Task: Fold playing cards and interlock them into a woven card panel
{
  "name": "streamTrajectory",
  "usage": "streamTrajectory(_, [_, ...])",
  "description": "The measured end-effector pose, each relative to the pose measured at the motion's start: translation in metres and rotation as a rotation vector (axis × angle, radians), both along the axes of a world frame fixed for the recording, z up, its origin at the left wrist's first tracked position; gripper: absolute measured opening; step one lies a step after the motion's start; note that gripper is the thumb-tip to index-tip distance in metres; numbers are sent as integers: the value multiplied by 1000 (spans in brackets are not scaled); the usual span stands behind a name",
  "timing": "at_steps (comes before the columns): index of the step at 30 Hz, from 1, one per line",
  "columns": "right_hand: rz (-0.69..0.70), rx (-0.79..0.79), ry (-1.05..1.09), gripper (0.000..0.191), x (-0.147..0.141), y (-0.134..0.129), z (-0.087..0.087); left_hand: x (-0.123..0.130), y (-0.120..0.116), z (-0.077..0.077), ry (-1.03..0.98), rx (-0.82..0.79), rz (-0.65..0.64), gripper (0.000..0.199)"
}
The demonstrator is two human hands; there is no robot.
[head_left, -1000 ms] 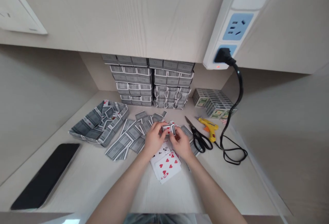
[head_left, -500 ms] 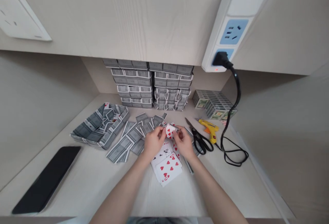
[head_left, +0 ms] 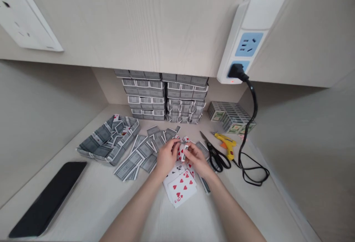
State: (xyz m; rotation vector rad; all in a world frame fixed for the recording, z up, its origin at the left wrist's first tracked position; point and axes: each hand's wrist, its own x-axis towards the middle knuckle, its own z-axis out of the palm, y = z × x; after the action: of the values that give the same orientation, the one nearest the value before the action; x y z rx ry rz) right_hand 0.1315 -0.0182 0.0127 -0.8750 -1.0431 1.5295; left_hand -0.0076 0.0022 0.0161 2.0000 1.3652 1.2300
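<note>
We see right hand (head_left: 198, 159) pinching folded card (head_left: 183, 155), low centre frame, long axis near-vertical. Left hand (head_left: 166, 157) adjacent; grip, we can't tell.

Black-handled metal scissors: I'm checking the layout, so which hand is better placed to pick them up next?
Probably the right hand: the scissors lie close by on its side, while the left hand is farther off. It holds a folded white playing card, though.
</note>
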Motion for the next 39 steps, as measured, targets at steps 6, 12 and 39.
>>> streamTrajectory(6, [150,-109,211,29,-2,-2,5,2,-1,5,-41,102,-31,16])
streamTrajectory(12, [82,-135,212,31,-2,1,3,2,-1,3,-36,129,-94,28])
streamTrajectory(39, [-172,-39,117,25,7,5,5,3,-9,12,49,57,-297,17])
